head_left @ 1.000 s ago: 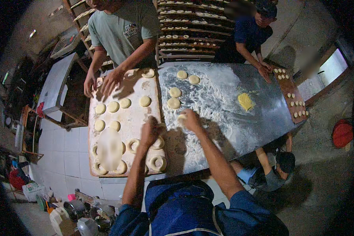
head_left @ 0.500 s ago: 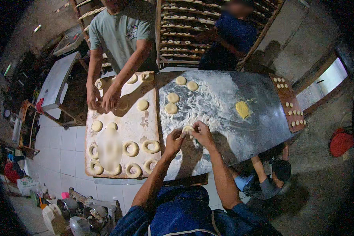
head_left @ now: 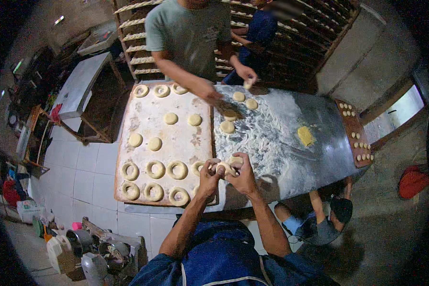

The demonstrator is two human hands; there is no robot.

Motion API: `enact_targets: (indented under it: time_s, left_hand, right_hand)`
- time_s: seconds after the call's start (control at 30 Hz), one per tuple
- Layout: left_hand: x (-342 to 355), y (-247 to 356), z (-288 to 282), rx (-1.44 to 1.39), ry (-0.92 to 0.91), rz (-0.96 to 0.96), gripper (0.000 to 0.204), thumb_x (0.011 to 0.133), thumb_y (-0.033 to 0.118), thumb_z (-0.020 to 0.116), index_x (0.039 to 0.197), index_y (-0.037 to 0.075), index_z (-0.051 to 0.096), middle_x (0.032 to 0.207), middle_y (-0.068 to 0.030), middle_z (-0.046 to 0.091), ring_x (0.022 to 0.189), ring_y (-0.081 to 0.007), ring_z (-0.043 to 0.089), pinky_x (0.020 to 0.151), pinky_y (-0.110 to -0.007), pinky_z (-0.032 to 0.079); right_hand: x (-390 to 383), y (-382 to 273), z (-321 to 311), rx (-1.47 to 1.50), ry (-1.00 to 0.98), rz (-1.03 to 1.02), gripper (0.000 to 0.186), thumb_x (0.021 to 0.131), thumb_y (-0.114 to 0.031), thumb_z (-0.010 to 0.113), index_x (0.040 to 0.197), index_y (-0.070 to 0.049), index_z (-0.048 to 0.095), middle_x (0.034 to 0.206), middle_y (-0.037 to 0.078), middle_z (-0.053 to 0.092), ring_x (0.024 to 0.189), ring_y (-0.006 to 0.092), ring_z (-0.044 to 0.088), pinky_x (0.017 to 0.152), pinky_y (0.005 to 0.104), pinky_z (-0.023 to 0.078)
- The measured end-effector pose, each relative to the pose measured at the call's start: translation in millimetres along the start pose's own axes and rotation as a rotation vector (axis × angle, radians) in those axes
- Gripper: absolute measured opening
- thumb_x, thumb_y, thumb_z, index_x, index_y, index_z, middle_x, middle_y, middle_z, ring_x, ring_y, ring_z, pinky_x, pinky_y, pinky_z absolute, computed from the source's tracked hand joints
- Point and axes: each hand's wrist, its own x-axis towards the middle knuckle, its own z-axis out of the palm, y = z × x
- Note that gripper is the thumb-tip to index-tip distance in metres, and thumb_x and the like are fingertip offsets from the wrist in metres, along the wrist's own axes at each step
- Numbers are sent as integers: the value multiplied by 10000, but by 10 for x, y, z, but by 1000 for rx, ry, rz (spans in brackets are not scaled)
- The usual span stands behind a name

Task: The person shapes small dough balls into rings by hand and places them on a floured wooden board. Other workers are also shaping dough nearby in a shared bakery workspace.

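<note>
Both my hands hold a pale dough ring [head_left: 225, 168] between them, over the place where the wooden board meets the metal table. My left hand [head_left: 208, 180] grips its left side, close to the board's right edge. On the other side my right hand [head_left: 244, 178] has its fingers curled round the dough. Rows of shaped dough rings [head_left: 177, 169] lie on the floured board [head_left: 174, 155] beside my left hand, some partly hidden by it. Farther back on that board are flat dough discs [head_left: 170, 118]. More dough discs [head_left: 227, 127] sit on the metal table beyond my hands.
Across the table a person in a grey-green shirt [head_left: 190, 43] reaches over the discs. Flour covers the metal table [head_left: 291, 167], which bears a yellow lump [head_left: 305, 136]. At its right end lies a tray of small dough pieces [head_left: 355, 138]. Another person [head_left: 319, 219] crouches at lower right.
My view has shifted, and my hands with the dough are nearer the board. The person opposite has moved their hands from the board to the metal table, one now lifting a dough piece.
</note>
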Motion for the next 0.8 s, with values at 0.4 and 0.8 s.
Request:
enact_targets:
  time_s: [0.4, 0.8]
  left_hand:
    - [-297, 151, -401, -648, -156, -51, 426, 688, -3, 558, 1085, 79, 426, 889, -62, 568, 814, -191, 592, 701, -290, 501]
    - [-467, 296, -524, -539, 61, -31, 294, 942, 320, 380, 815, 59, 426, 782, -41, 470, 650, -119, 510, 505, -271, 437]
  right_hand:
    - [-45, 103, 422, 167, -86, 230, 481, 966, -420, 335, 959, -13, 591, 897, 69, 593, 792, 168, 570, 710, 289, 449]
    - [-323, -346, 1031, 148, 57, 312, 589, 955, -468, 312, 862, 26, 617, 714, 82, 627, 652, 163, 553, 599, 316, 445]
